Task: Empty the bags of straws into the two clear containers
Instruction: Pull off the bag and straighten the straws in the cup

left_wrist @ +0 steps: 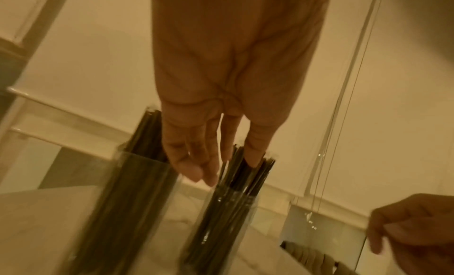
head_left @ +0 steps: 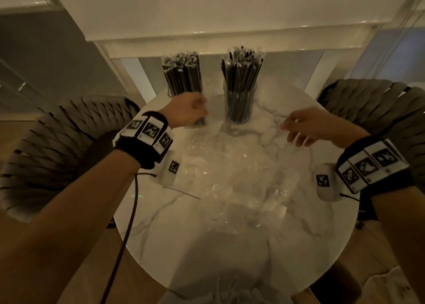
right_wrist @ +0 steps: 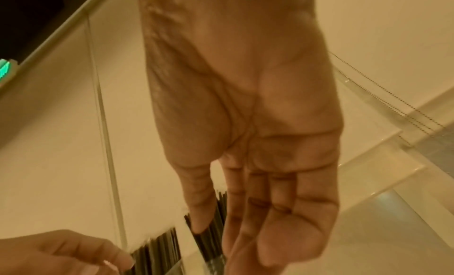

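Note:
Two clear containers stand at the far side of the round marble table (head_left: 326,253), each packed with black straws: the left container (head_left: 184,85) (left_wrist: 137,197) and the right container (head_left: 240,101) (left_wrist: 228,221). My left hand (head_left: 202,107) (left_wrist: 221,170) hangs just in front of the left container's lower part, fingers relaxed and holding nothing; whether it touches the container is blurred. My right hand (head_left: 292,131) (right_wrist: 236,240) hovers over the table to the right of the right container, palm open and empty. Several empty clear bags (head_left: 230,179) lie crumpled mid-table.
Woven chairs flank the table, one on the left (head_left: 57,147) and one on the right (head_left: 379,110). A black cable (head_left: 128,223) hangs from my left wrist past the table's edge. A white sill (head_left: 230,41) runs close behind the containers.

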The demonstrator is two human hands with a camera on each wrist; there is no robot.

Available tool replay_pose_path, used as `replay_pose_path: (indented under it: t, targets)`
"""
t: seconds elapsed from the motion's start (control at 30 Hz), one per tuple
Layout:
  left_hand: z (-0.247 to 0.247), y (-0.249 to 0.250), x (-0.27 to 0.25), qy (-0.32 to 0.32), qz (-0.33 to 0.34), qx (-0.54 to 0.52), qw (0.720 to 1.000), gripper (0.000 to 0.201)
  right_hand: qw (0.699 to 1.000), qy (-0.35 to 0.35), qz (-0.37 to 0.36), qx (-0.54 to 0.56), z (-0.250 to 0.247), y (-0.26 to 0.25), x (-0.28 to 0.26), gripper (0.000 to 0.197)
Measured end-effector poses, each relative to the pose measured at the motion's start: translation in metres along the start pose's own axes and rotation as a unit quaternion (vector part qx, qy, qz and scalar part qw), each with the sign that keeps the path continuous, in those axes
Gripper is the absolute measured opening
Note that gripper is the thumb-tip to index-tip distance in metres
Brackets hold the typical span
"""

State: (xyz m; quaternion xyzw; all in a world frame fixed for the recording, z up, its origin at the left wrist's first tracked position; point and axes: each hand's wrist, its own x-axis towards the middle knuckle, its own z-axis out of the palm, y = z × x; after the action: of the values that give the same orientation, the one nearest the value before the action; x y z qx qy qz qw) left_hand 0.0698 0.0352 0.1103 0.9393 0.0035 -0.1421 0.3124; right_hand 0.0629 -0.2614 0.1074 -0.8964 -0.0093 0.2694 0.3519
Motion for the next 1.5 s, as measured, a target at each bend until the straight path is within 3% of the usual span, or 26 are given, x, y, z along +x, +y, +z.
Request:
replay_pose_path:
  t: [0.1,0.2,0.3,0.37,0.47,0.57,0.67,0.73,0.8,0.9,0.97,1.03,1.1,1.2,1.27,1.37,1.4,1.47,1.5]
  targets:
    - [0.004,0.025,0.041,0.029,-0.02,-0.107,0.994,0.052,0.994,0.073,-0.035,0.075,-0.018,-0.016,0.031,0.018]
    - [0.023,0.041,0.079,0.017,-0.04,-0.054,0.998,0.063,0.982,0.125,-0.042,0.134,-0.023,-0.03,0.069,0.026]
    - [0.047,0.05,0.111,0.007,-0.047,0.018,0.999,0.085,0.977,0.137,-0.018,0.165,-0.019,-0.038,0.108,0.049]
    - [0.06,0.054,0.122,0.046,-0.079,-0.005,0.996,0.106,0.977,0.133,-0.01,0.164,-0.016,-0.042,0.128,0.063]
    - [0.069,0.057,0.135,0.105,-0.077,-0.029,0.991,0.118,0.981,0.116,-0.062,0.144,-0.014,-0.053,0.15,0.071]
    - [0.069,0.054,0.148,0.143,-0.045,-0.091,0.984,0.106,0.971,0.113,-0.178,0.116,-0.016,-0.064,0.158,0.049]
    - [0.059,0.048,0.154,0.149,-0.018,-0.124,0.981,0.069,0.955,0.11,-0.224,0.162,-0.025,-0.067,0.161,0.035]
    - [0.043,0.046,0.155,0.141,0.022,-0.136,0.98,0.049,0.942,0.139,-0.211,0.221,-0.033,-0.062,0.165,0.04]
    - [0.025,0.044,0.154,0.127,0.046,-0.149,0.979,0.042,0.94,0.149,-0.187,0.243,-0.039,-0.056,0.17,0.055]
    - [0.008,0.043,0.155,0.12,0.082,-0.099,0.984,0.035,0.967,0.067,-0.177,0.167,-0.037,-0.056,0.174,0.075]
    - [0.004,0.042,0.158,0.104,0.095,-0.061,0.988,0.03,0.971,0.049,-0.203,0.116,-0.034,-0.06,0.175,0.052]
    - [0.0,0.043,0.16,0.073,0.091,-0.048,0.992,0.025,0.968,0.085,-0.223,0.071,-0.037,-0.068,0.172,0.027]
    - [-0.006,0.045,0.16,0.023,0.07,-0.075,0.995,0.022,0.965,0.115,-0.232,0.039,-0.044,-0.072,0.173,0.021]
    - [-0.007,0.049,0.161,-0.036,0.031,-0.083,0.995,0.017,0.971,0.071,-0.23,0.001,-0.047,-0.077,0.173,0.014]
    - [0.0,0.048,0.161,-0.011,0.008,-0.066,0.998,0.017,0.977,0.035,-0.208,-0.031,-0.044,-0.075,0.175,0.024]
    - [0.016,0.035,0.154,0.107,-0.007,-0.118,0.987,0.051,0.982,0.084,-0.167,-0.007,-0.038,-0.061,0.176,0.041]
    - [0.022,0.032,0.146,0.157,-0.011,-0.154,0.975,0.05,0.978,0.128,-0.16,0.031,-0.036,-0.054,0.172,0.041]
    - [0.038,0.022,0.129,0.25,-0.016,-0.18,0.951,0.029,0.953,0.232,-0.168,0.094,-0.029,-0.042,0.162,0.034]
    - [0.045,0.021,0.12,0.267,-0.014,-0.172,0.948,0.018,0.945,0.257,-0.176,0.106,-0.023,-0.037,0.155,0.03]
